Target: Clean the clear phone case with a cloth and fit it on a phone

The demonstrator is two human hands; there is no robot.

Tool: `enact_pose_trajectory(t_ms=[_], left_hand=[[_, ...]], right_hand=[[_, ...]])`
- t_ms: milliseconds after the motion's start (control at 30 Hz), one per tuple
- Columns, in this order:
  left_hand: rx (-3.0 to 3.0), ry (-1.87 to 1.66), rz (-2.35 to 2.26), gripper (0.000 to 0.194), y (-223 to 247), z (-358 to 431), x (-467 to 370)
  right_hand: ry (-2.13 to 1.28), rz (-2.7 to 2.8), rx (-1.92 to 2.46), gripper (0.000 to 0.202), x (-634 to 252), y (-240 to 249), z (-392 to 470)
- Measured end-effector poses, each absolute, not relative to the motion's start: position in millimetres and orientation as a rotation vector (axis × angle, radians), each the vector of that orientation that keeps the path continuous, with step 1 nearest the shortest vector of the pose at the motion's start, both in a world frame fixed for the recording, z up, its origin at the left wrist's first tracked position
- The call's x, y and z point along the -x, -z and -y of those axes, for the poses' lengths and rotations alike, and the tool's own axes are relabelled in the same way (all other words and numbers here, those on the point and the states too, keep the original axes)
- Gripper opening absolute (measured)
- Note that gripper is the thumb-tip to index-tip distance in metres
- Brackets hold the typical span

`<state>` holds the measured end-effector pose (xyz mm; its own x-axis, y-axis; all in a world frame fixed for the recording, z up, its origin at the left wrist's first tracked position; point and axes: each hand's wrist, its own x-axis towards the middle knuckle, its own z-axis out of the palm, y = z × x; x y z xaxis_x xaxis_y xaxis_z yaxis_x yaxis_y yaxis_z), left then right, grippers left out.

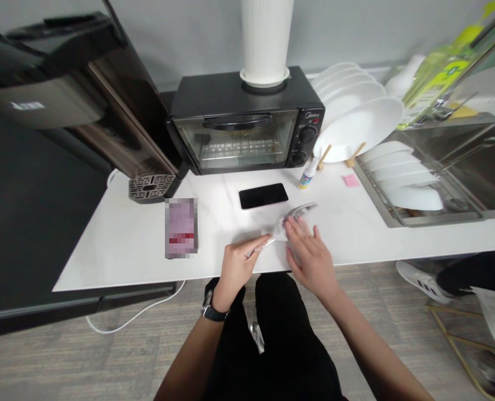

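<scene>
The L hand [243, 262] was nearly closed, w/ thumb and fingers pinching a thin pale strip [268, 243] over the front part of the counter [217, 253]. The R hand [309, 250] was palm down, its fingers almost straight and the thumb apart, and it was laid on a crumpled pale sheet [282, 227]. This sheet lay b/w the fingertips of both hands, and its far part reached beyond the R fingers. It was blurred, so I cannot tell its material, nor whether strip and sheet were one piece.

A dark watch [211, 312] was on the L wrist. Ahead of both hands, quite near, the phone [263, 196] lay screen up. Beyond the R hand stood a small bottle [307, 175], and farther R lay a pink note [350, 180]. Well apart, L of the L hand, was a purple item [181, 223], pixelated. Behind the phone was the oven [241, 142], w/ a white pot [266, 42] on top. Ahead and R of the R hand, plates [359, 128] stood in a row; farther R, bowls [406, 170] were in the sink [473, 139] area.
</scene>
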<state>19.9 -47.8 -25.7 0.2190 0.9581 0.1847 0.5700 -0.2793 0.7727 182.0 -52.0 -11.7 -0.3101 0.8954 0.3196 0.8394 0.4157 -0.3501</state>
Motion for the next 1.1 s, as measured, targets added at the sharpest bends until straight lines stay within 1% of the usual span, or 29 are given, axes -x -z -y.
enact_pose_trajectory(t_ms=[67,133,267,367,500,600,700,767,867,967,1100], left_hand=[[-1.884,-0.933,-1.351,0.029,22.7,48.1,-21.7],[-1.878,-0.932,-1.345,0.029,22.6,48.1,-21.3],[-1.959,-0.841,-1.472,0.018,30.5,48.0,-15.5],[-1.992,-0.793,-1.519,0.022,35.5,47.8,-12.3],[-1.976,-0.814,-1.473,0.019,30.7,47.8,-15.4],[-1.904,-0.891,-1.371,0.028,24.0,47.9,-20.1],[-1.866,-0.934,-1.344,0.03,22.2,47.8,-21.7],[-1.881,-0.927,-1.377,0.027,24.4,47.6,-20.2],[-1.95,-0.843,-1.472,0.019,29.9,47.7,-15.4],[-1.986,-0.789,-1.525,0.023,32.8,48.0,-12.2],[-1.936,-0.827,-1.436,0.02,29.1,47.7,-16.1]], right_hand=[[-0.137,2.132,1.55,0.051,-188.5,8.3,48.2],[-0.153,2.139,1.555,0.052,-183.9,7.3,52.2],[-0.247,2.315,1.349,0.051,-155.5,12.1,73.6],[-0.287,2.415,1.225,0.051,-144.3,15.4,81.5],[-0.25,2.323,1.401,0.051,-162.4,14.3,67.7],[-0.172,2.179,1.572,0.051,-182.4,12.2,52.6],[-0.148,2.155,1.599,0.052,-184.5,12.6,50.3],[-0.177,2.21,1.555,0.053,-174.2,15.0,57.6],[-0.245,2.366,1.376,0.051,-154.2,19.7,73.1],[-0.286,2.464,1.207,0.05,-146.6,23.0,80.3],[-0.237,2.328,1.245,0.049,-163.6,26.8,72.8]])
